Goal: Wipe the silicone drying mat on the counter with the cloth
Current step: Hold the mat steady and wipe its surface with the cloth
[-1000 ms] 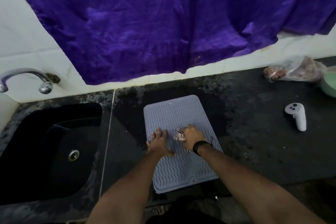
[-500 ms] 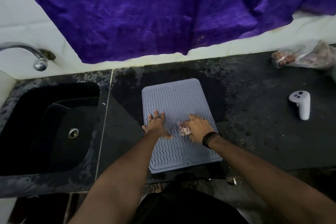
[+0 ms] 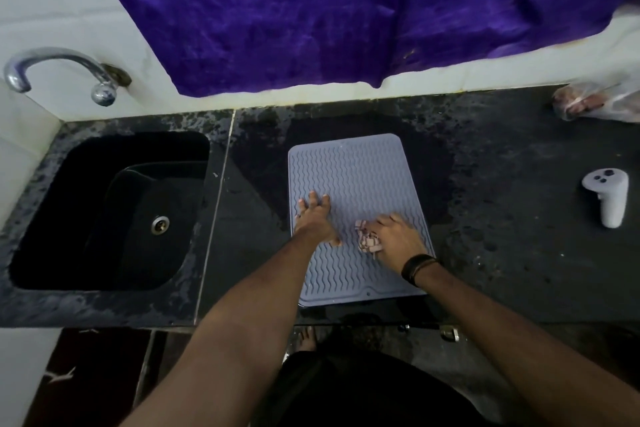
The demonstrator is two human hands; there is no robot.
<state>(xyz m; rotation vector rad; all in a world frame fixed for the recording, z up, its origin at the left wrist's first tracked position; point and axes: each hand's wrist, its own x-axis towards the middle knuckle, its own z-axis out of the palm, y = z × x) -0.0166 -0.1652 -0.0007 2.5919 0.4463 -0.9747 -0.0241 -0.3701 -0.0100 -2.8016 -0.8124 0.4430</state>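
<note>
A grey-blue silicone drying mat [image 3: 353,170] with wavy ridges lies flat on the dark counter [image 3: 502,253]. My left hand [image 3: 313,218] presses flat on the mat's left side with fingers spread. My right hand [image 3: 394,239] rests on the mat's right half, closed over a small crumpled pinkish cloth [image 3: 367,241] that shows at its left edge. A dark band circles my right wrist.
A black sink [image 3: 104,211] with a chrome tap [image 3: 52,69] lies to the left. A white handheld controller [image 3: 607,198] stands on the counter at the right. A clear plastic bag [image 3: 595,104] sits at the back right. Purple fabric [image 3: 346,10] hangs on the wall.
The view has tilted down and the counter's front edge now shows. My right hand with the cloth has slid slightly right and toward me on the mat. My left hand stays pressed on the mat's left.
</note>
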